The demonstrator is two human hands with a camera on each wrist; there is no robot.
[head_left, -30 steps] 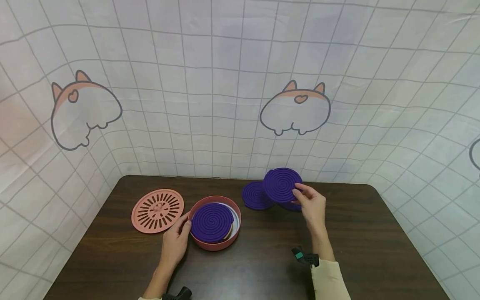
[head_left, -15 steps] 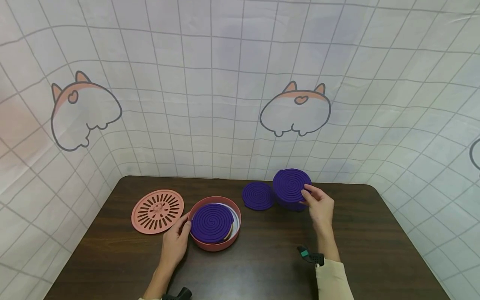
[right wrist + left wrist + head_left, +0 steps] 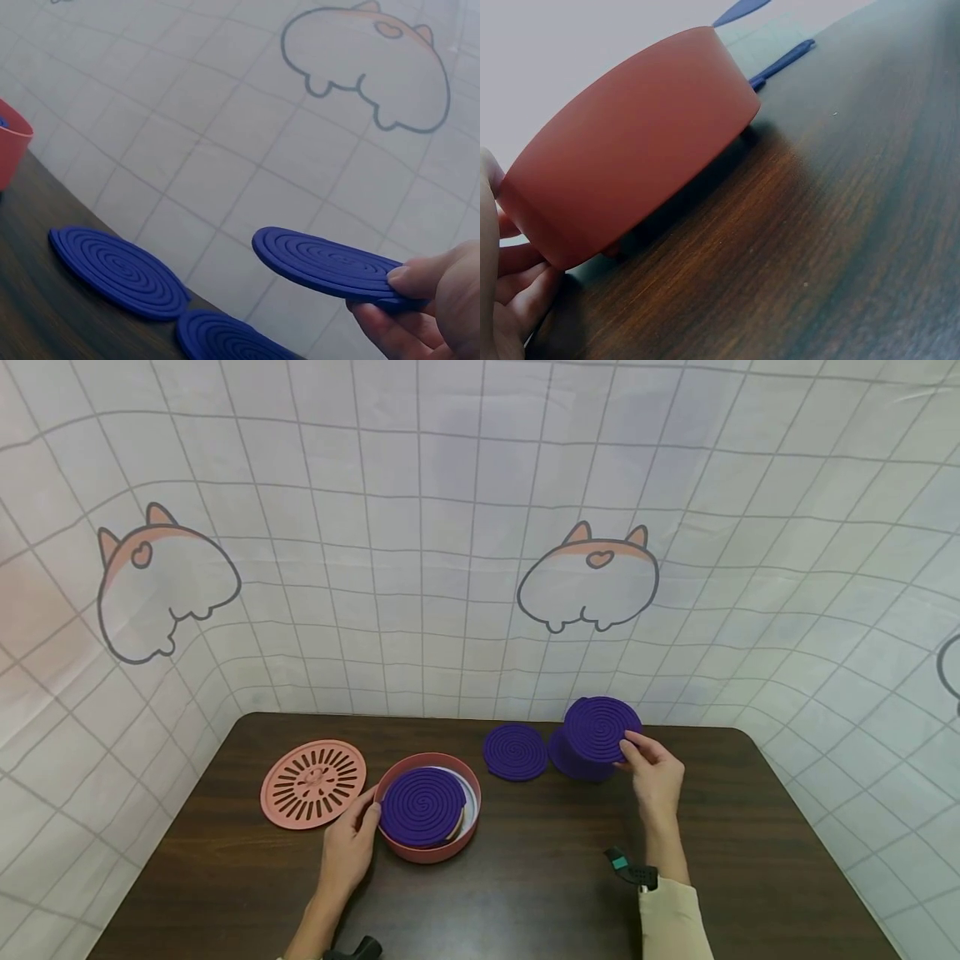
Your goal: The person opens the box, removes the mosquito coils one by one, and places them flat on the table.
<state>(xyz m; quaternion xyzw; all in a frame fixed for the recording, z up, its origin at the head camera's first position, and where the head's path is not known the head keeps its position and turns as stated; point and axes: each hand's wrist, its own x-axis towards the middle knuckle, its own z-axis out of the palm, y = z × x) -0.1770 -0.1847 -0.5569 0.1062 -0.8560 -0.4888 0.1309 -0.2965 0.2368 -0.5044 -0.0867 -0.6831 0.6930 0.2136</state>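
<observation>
My right hand (image 3: 655,777) pinches a purple spiral coaster (image 3: 602,729) by its near right edge, thumb on top and fingers beneath. In the right wrist view this held coaster (image 3: 330,262) is raised above the table and tilted. Below it, a second coaster (image 3: 576,762) lies partly hidden, and another coaster (image 3: 515,752) lies flat to its left. My left hand (image 3: 349,843) holds the side of a round red bowl (image 3: 430,854), thumb at the rim. Inside the bowl a purple coaster (image 3: 422,806) rests over something white and a thin tan edge.
A pink slotted round lid (image 3: 313,784) lies left of the bowl, close to my left hand. The dark wooden table (image 3: 525,877) ends at the back against a white gridded cloth (image 3: 420,568) with cartoon animals.
My right hand has moved to the right with its coaster, uncovering more of the coasters lying below. My left hand and the bowl stay in place.
</observation>
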